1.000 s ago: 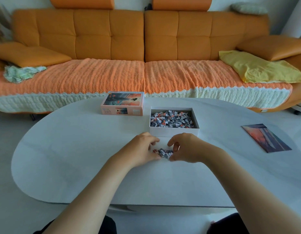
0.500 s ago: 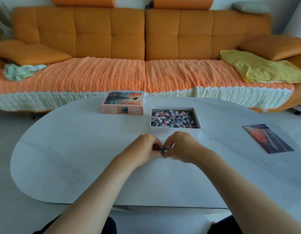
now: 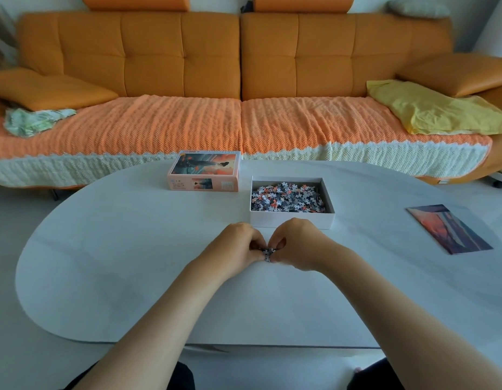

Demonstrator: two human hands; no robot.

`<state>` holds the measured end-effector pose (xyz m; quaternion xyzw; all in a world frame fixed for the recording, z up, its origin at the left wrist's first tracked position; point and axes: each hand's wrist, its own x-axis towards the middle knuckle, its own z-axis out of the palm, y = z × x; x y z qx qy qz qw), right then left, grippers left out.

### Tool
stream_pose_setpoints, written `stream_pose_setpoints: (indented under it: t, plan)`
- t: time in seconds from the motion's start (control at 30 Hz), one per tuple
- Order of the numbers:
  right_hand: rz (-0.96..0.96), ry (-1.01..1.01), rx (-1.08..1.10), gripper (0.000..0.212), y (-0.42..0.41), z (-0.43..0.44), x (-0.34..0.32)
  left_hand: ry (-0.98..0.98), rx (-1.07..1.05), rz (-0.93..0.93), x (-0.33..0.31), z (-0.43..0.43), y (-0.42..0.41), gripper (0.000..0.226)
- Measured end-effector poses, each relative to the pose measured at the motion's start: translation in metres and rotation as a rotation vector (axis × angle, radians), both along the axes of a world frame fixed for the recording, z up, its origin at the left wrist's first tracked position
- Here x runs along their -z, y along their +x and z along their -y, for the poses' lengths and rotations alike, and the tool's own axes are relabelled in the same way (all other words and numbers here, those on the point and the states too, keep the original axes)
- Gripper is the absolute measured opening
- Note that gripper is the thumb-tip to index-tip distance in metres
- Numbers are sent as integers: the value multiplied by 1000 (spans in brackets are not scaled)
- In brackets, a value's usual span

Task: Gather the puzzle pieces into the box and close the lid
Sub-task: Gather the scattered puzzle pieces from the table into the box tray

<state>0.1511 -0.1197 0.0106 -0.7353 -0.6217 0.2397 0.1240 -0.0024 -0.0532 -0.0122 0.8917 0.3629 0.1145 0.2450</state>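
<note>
On the white bench, the lid sat far left, off the box. Your left hand and right hand pinched the last small cluster of puzzle pieces together, just before the nearly filled box. Dropping them in and closing remained.

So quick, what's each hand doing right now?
Left hand: closed, pinching the small pile of puzzle pieces on the table.
Right hand: closed on the same pile from the other side.
</note>
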Motion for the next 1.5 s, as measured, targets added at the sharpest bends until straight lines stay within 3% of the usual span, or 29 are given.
stream_pose_setpoints:
  t: [0.3,0.43,0.67,0.8,0.87,1.07,1.2,1.4,1.5]
  plan:
    - [-69,79,37,9,10,-2,-3,-190,-78,152,-2,-9,3,14]
    - [-165,211,88,6,22,-8,-16,-149,-98,275,-14,-25,16,16]
    - [-120,547,229,16,42,-32,-22,33,-132,424,-32,-49,51,11]
    - [90,394,174,24,55,-40,-11,140,-101,288,-20,-58,56,26]
    - [101,336,166,28,60,-40,-4,154,-63,228,-15,-59,54,32]
    - [60,520,112,21,61,-29,-8,349,-8,234,-13,-48,40,22]
    - [20,456,-7,17,55,-12,-15,266,62,265,-12,-33,23,16]
    - [228,107,-56,26,43,0,-3,72,139,-145,-4,-17,0,30]
    - [267,84,-6,32,38,1,4,45,145,-179,-1,-15,-7,34]
